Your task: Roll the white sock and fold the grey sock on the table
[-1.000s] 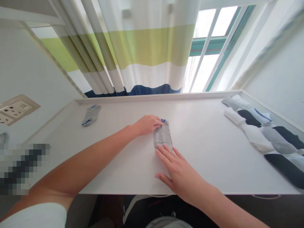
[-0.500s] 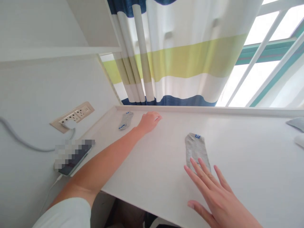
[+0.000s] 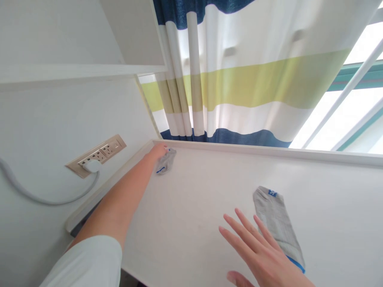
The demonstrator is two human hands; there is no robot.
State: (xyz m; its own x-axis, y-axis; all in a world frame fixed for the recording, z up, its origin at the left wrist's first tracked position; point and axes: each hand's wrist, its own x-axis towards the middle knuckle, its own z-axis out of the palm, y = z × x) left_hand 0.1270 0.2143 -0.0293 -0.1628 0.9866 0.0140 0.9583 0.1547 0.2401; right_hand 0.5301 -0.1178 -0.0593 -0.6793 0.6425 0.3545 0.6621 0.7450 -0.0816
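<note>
Two grey socks lay on the white table [image 3: 209, 223], well apart from each other. The far sock [image 3: 165, 162] sat crumpled in the table's back left corner, close to the raised rim and just below the curtain, showing a small blue mark at its lower end. The left hand [image 3: 158, 151] was stretched out to it at the end of a fully extended arm, its fingertips touching the sock's upper end; whether the fingers had closed on the cloth or merely rested on it could not be told, since the hand was small and partly hidden by its own knuckles. The near sock [image 3: 277, 221] lay flat and lengthwise toward the front right, with one blue logo patch at its cuff and one blue band at its toe. The right hand [image 3: 263, 255] was flat and open beside it, four fingers spread and pointing away from the body, the thumb tucked low at the picture's bottom edge; its outer fingers seemed to be touching or just overlapping the sock's left edge, holding nothing. One striped curtain [image 3: 239, 79] in white, green and blue hung behind the table. One socket strip [image 3: 97, 153] was set into the left wall, with one white plug [image 3: 91, 166] in it and one grey cable [image 3: 38, 195] trailing leftward. One white shelf [image 3: 74, 71] ran above.
</note>
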